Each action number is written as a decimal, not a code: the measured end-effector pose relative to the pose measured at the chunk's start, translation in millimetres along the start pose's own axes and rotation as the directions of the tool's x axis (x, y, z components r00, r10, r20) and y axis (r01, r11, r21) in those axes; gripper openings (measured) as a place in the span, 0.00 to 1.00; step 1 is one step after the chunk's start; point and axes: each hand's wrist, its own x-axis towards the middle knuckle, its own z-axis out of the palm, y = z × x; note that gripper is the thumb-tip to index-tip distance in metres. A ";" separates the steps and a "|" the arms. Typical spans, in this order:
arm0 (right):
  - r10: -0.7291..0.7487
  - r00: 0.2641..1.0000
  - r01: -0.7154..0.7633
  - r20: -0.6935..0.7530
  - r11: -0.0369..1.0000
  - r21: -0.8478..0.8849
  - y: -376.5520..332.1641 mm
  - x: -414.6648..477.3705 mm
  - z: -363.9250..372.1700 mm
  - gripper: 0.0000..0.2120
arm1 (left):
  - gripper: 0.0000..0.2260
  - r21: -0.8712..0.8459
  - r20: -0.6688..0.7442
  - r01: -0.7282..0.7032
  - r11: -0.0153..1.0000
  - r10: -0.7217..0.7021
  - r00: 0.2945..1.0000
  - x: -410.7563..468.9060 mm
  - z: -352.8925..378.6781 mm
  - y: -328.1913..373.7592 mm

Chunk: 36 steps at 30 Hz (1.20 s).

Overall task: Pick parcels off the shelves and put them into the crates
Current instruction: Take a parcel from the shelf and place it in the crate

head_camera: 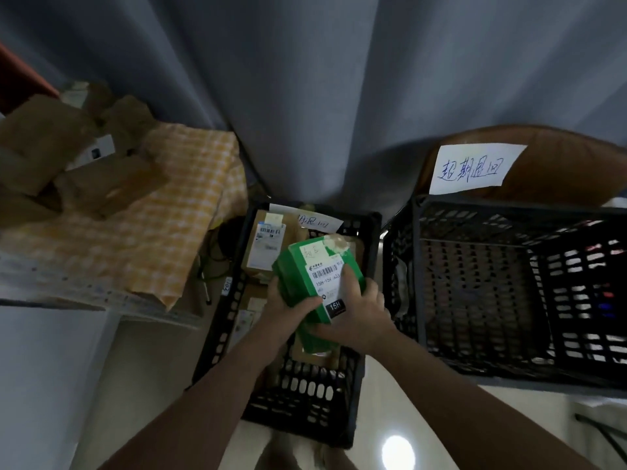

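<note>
A green parcel (298, 276) with a white barcode label is held over the middle black crate (305, 398). My left hand (288, 312) grips its left lower side, thumb across the front. My right hand (361, 308) holds its right edge, with the index finger lying on the label. Inside that crate lies a brown cardboard parcel (266, 244) with a shipping label, and more brown parcels sit beneath the green one. A larger black crate (475, 364) stands to the right and looks bare inside.
A table with a yellow checked cloth (163, 239) at the left carries several brown cardboard boxes (101, 184). A handwritten paper sign (471, 169) is stuck on a brown sheet behind the right crate. Grey curtain fills the back. Cables lie between table and crate.
</note>
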 end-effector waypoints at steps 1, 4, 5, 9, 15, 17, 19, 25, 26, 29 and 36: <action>0.003 1.000 -0.003 -0.009 1.000 0.000 2.3 16.2 -3.0 0.59 | 0.40 0.053 0.021 -0.012 0.999 0.011 1.000 13.5 -2.0 1.6; -0.058 0.996 0.044 -0.071 0.981 -0.188 8.4 65.0 -14.7 0.59 | 0.31 0.271 0.028 -0.102 0.957 0.098 0.995 56.2 -14.7 8.9; -0.101 0.991 0.074 -0.087 0.960 -0.272 9.6 79.9 -16.8 0.59 | 0.28 0.361 -0.001 -0.140 0.922 0.150 0.989 72.1 -21.8 11.2; -0.235 0.971 0.176 -0.054 0.843 -0.509 11.4 135.2 -15.4 0.59 | 0.27 0.709 0.025 -0.205 0.674 0.267 0.963 135.0 -52.7 20.4; -0.139 0.990 0.111 0.008 0.753 -0.649 21.5 196.2 -10.9 0.63 | 0.24 0.905 0.230 -0.254 0.341 0.109 0.967 198.2 -75.3 8.1; -0.133 0.991 0.117 0.022 0.772 -0.624 24.2 207.1 -6.5 0.63 | 0.23 0.926 0.244 -0.258 0.277 0.084 0.966 207.0 -77.8 3.3; -0.136 0.990 0.138 0.050 0.788 -0.599 23.0 215.2 -1.4 0.62 | 0.23 0.935 0.246 -0.267 0.236 0.112 0.963 210.9 -80.2 0.3; -0.120 0.993 0.092 -0.013 0.824 -0.559 23.3 222.8 12.6 0.51 | 0.25 0.930 0.228 -0.261 0.258 0.149 0.962 212.4 -80.3 -0.5; -0.117 0.993 0.078 -0.033 0.824 -0.562 24.5 220.2 17.3 0.49 | 0.25 0.932 0.226 -0.260 0.252 0.157 0.961 212.1 -79.7 -1.0; -0.081 0.994 0.028 -0.071 0.830 -0.557 21.8 212.2 28.7 0.45 | 0.24 0.938 0.212 -0.247 0.244 0.161 0.964 209.8 -78.3 0.0; -0.064 0.996 0.014 -0.061 0.795 -0.606 1.5 196.8 16.5 0.35 | 0.23 0.952 0.235 -0.256 0.165 0.136 0.962 195.8 -74.2 17.3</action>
